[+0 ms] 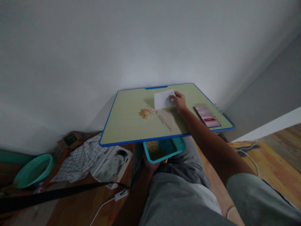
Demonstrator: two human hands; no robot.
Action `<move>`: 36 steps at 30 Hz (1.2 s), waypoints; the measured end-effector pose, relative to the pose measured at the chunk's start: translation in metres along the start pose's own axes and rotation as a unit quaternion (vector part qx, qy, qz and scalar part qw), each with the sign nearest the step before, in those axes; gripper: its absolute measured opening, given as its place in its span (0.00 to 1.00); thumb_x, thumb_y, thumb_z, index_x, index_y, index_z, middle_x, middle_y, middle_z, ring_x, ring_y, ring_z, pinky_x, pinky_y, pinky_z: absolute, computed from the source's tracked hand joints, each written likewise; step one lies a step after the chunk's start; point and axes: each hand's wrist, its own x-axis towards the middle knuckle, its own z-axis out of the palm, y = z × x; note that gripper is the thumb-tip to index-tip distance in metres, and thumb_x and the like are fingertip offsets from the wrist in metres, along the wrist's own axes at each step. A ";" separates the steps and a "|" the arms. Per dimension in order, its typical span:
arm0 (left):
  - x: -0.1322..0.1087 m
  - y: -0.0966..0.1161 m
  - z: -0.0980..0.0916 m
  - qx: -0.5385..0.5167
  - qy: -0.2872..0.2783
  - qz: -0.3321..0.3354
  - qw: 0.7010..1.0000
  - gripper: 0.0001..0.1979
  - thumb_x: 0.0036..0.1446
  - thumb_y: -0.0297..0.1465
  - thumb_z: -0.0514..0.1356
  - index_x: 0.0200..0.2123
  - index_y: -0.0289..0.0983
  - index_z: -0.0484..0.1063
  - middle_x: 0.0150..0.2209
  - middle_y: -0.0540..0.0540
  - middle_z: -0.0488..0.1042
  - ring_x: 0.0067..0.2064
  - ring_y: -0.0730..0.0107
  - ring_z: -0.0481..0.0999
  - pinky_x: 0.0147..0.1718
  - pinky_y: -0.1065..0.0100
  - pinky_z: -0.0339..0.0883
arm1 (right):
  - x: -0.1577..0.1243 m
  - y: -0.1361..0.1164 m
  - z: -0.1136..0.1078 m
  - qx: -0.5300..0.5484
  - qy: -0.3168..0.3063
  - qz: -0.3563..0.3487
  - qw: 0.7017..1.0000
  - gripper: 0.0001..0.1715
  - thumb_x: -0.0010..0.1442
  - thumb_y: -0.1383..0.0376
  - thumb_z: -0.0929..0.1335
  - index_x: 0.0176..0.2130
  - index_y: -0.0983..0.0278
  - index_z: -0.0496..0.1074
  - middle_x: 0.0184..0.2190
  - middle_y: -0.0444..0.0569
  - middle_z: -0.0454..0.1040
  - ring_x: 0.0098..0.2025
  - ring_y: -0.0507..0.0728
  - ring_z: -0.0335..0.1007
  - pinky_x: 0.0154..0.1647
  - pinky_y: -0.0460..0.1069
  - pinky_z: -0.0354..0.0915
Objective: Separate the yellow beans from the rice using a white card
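Note:
My right hand (180,102) grips a thin white card (162,99) at its right side, tilted over the folding table. The card's lower edge is close to a spread of pale rice-like grains (169,120). Left of these lies a small heap of yellow beans (144,113), partly mixed with the grains. Below the table's front edge, my left hand (151,164) grips a turquoise plastic tray (164,158) from beneath, over my lap. Yellow beans and darker greenish contents show inside it. The tray's far side is hidden under the tabletop, and most of my left fingers are out of sight.
The light yellow-green tabletop (127,125) has a blue rim and stands near a white wall. A phone (207,116) lies at its right. On the floor to the left are a green basin (35,171), checked cloth (78,161), an open box (113,164) and a power strip (121,194).

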 end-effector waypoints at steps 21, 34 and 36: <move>0.000 -0.004 0.003 -0.013 0.043 0.010 0.999 0.34 0.77 0.45 0.43 0.42 0.41 0.90 0.58 0.39 0.85 0.81 0.39 0.60 0.75 0.23 0.47 | 0.002 0.002 -0.001 0.013 -0.026 0.013 0.999 0.17 0.41 0.59 0.76 0.34 0.60 0.81 0.32 0.46 0.82 0.34 0.57 0.71 0.34 0.51 0.66; -0.001 -0.003 0.005 -0.030 0.023 -0.002 0.999 0.35 0.77 0.48 0.42 0.45 0.41 0.89 0.60 0.39 0.84 0.83 0.43 0.56 0.79 0.28 0.39 | 0.000 0.001 0.001 0.021 -0.018 0.023 0.999 0.18 0.39 0.59 0.76 0.34 0.60 0.81 0.32 0.44 0.81 0.34 0.56 0.71 0.35 0.50 0.66; -0.001 -0.002 0.003 -0.025 0.018 -0.005 1.000 0.33 0.77 0.47 0.44 0.46 0.42 0.89 0.61 0.42 0.83 0.83 0.45 0.55 0.79 0.31 0.39 | 0.000 0.000 0.001 0.021 -0.018 0.022 0.999 0.17 0.39 0.59 0.76 0.33 0.60 0.80 0.31 0.44 0.81 0.34 0.56 0.71 0.36 0.50 0.66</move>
